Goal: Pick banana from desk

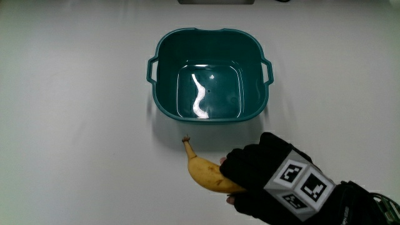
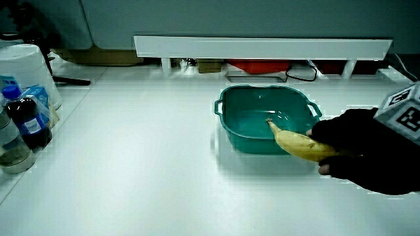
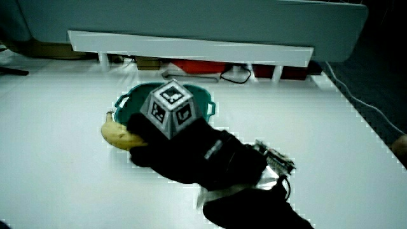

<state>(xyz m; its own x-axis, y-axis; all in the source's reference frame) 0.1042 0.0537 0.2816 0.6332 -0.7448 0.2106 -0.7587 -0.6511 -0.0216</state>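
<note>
A yellow banana with brown specks lies just nearer to the person than the teal basin, its stem pointing toward the basin. The gloved hand is shut on the end of the banana away from the stem; the patterned cube sits on the back of the hand. In both side views the banana sticks out of the hand in front of the basin. Whether the banana touches the desk, I cannot tell. The basin holds nothing.
A dark bottle and a white container stand with other items at the table's edge in a side view. A low white partition runs along the table, with red and dark items under it. A cable lies at the table's edge.
</note>
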